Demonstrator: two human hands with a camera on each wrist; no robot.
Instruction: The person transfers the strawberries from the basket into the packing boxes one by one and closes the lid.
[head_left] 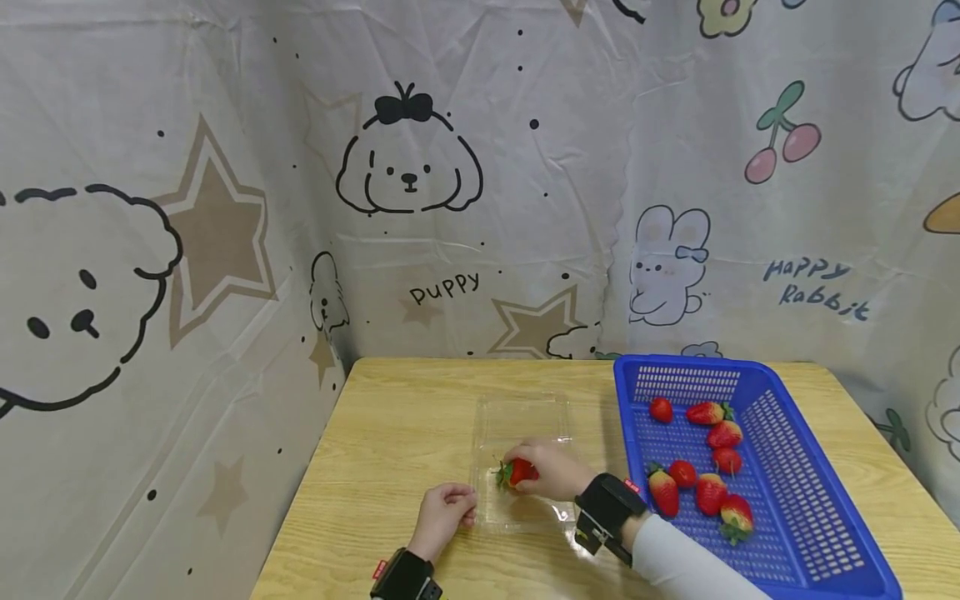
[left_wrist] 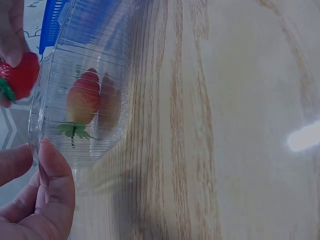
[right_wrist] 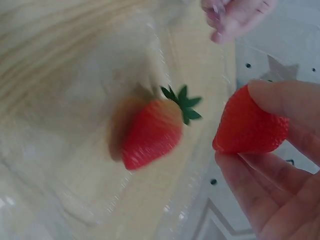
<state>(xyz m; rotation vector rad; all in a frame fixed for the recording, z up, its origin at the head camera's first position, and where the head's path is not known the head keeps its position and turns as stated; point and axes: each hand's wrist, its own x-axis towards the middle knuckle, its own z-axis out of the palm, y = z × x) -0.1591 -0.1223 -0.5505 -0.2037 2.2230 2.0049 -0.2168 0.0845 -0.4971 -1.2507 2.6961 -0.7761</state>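
The right hand pinches a red strawberry over the clear box below it, the left hand pinches that box's rim, and I judge the fruit light, firm yet bruisable, best gripped across its broad middle.

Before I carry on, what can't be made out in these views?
Basket: part of its near left side, behind the sleeve, head view.
Held strawberry: leafy end mostly behind the right hand, right wrist view.
Left hand: partly cut off by the top edge, right wrist view.
Box: its walls are blurred, right wrist view.
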